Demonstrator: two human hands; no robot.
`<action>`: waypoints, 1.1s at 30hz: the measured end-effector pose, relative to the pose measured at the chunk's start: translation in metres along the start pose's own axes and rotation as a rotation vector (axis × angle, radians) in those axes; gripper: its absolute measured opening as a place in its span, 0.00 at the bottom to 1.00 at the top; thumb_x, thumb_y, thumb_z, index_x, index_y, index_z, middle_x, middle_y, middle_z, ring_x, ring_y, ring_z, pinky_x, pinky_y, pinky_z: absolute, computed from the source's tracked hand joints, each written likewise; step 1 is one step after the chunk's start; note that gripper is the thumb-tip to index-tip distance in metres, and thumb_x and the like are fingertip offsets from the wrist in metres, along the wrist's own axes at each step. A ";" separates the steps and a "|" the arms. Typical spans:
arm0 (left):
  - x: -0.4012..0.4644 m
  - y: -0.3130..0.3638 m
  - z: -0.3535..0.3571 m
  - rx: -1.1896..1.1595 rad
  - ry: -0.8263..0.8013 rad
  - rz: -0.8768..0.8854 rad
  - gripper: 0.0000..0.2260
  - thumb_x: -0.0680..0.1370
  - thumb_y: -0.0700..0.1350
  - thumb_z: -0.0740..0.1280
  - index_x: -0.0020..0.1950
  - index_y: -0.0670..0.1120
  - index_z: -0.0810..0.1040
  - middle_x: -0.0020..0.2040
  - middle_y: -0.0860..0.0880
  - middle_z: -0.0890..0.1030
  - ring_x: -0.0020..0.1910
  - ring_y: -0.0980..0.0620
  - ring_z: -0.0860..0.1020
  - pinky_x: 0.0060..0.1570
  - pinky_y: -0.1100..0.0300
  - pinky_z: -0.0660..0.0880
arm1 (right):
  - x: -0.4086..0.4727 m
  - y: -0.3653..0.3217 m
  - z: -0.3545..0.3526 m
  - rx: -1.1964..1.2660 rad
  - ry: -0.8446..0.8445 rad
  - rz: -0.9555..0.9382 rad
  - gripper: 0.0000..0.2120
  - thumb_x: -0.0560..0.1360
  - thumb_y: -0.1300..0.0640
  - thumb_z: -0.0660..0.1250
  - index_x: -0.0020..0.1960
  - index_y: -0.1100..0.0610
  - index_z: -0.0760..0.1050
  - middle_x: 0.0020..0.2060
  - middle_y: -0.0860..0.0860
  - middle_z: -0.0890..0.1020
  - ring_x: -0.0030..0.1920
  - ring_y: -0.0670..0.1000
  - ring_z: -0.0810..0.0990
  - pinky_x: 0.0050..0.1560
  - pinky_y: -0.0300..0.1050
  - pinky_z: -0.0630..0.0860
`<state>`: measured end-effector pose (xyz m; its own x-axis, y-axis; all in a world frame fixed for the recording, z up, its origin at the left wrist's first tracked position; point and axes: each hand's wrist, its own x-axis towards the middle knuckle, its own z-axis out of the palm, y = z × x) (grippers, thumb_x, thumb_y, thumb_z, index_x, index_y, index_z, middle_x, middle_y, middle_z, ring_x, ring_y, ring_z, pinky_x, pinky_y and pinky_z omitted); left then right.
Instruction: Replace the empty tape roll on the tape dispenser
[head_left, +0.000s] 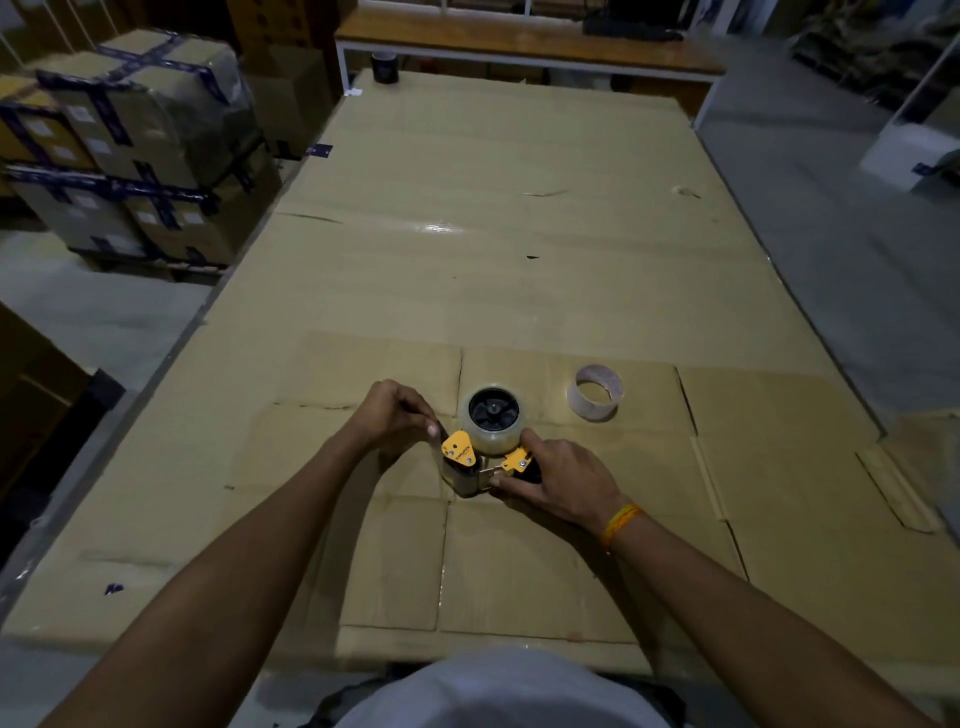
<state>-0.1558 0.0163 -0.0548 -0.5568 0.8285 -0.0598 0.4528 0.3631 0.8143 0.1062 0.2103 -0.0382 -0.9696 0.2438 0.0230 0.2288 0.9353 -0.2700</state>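
tape dispenser (480, 457) lies on its side at lower centre of the counter (519, 234), new roll (493, 418) on the hub, hub axis pointing up. long axis runs roll at top, handle toward the bottom. right hand (561, 480) grip clamped on the handle end; left hand (389, 418) pinches the tape end just left of the roller — threading is its job. empty core (595, 397) sits apart, upper right.

The tape dispenser (470, 462), yellow and black, lies on its side at lower centre of the frame. A clear tape roll (493, 418) sits on its black spoked hub, face up. The empty tape roll (595, 397), a pale bare core, lies flat to the right, well apart from it.
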 end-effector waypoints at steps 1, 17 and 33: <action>0.001 -0.002 -0.001 0.001 0.003 -0.006 0.10 0.68 0.36 0.83 0.37 0.51 0.89 0.36 0.49 0.89 0.37 0.54 0.88 0.43 0.60 0.84 | 0.000 -0.001 0.001 0.005 -0.003 0.005 0.32 0.76 0.23 0.59 0.63 0.50 0.68 0.44 0.52 0.85 0.40 0.53 0.82 0.41 0.52 0.82; 0.030 -0.013 -0.010 -0.077 -0.050 -0.070 0.10 0.70 0.31 0.81 0.36 0.46 0.89 0.36 0.41 0.89 0.34 0.55 0.86 0.38 0.62 0.83 | 0.005 0.001 -0.007 0.637 -0.293 0.533 0.39 0.55 0.43 0.86 0.55 0.46 0.65 0.55 0.53 0.82 0.48 0.54 0.83 0.43 0.52 0.84; 0.030 -0.006 0.008 -0.282 0.301 -0.198 0.07 0.79 0.40 0.76 0.45 0.35 0.87 0.37 0.40 0.88 0.29 0.56 0.83 0.31 0.62 0.81 | -0.009 -0.029 -0.010 1.089 -0.393 0.752 0.20 0.74 0.52 0.80 0.53 0.68 0.83 0.33 0.59 0.81 0.26 0.51 0.77 0.29 0.43 0.77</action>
<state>-0.1697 0.0419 -0.0660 -0.8100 0.5788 -0.0939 0.1330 0.3373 0.9319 0.1089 0.1831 -0.0210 -0.6466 0.3379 -0.6838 0.6969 -0.1026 -0.7097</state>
